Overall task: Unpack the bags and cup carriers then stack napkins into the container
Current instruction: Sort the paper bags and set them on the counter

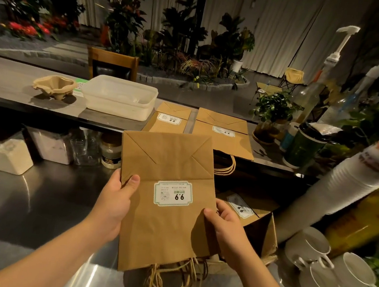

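Note:
I hold a flat folded brown paper bag (163, 222) with a white "9.9" label in front of me, its twine handles hanging toward me. My left hand (114, 203) grips its left edge, thumb on top. My right hand (224, 226) grips its right edge. Under it lie more brown bags (259, 223) on the steel counter. Two flat bags (222, 132) lie on the raised bar counter. A translucent plastic container (118, 97) stands on that bar, with a pulp cup carrier (54, 87) to its left.
Jars and canisters (7, 154) stand under the bar at left. White mugs (333, 275) and a tall stack of paper cups (348, 183) crowd the right side. Syrup pump bottles (318, 86), a potted plant (274, 110) and a dark cup (305, 146) stand at the bar's right end.

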Demonstrator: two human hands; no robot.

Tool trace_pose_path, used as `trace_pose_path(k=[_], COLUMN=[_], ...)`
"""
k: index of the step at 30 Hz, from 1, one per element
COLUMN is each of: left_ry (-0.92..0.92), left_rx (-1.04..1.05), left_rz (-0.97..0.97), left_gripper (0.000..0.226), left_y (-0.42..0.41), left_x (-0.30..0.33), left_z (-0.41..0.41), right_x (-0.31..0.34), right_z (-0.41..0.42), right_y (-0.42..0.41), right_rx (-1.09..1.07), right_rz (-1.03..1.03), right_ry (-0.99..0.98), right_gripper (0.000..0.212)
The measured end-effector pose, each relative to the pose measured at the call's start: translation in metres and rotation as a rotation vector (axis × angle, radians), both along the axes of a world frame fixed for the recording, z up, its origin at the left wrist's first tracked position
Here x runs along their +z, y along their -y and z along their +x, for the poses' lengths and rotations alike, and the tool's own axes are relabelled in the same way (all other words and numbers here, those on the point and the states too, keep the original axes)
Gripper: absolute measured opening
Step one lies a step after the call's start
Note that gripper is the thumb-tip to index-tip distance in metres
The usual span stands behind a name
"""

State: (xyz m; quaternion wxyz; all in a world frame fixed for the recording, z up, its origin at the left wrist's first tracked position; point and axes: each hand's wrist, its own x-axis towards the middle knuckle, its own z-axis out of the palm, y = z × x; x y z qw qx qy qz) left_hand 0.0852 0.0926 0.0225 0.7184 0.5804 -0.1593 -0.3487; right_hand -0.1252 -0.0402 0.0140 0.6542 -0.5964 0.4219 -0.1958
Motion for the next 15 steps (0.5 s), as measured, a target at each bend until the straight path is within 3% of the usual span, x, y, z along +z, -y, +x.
trace_pose_path(k=[8, 15], left_ry=[0.080, 0.271], left_rx=[-0.069, -0.253], left_rz=[0.026, 0.124], left_gripper=[0.020, 0.038], left_y=[0.026, 0.052], left_x=[0.027, 0.062], left_z=[0.012, 0.027], right_x=[0.017, 0.047], right_z=[0.001, 0.000], right_y=[0.009, 0.037], right_rx=[-0.111, -0.188], right_rz=[-0.079, -0.099], right_ry=[0.095, 0.145], right_gripper=[0.028, 0.033])
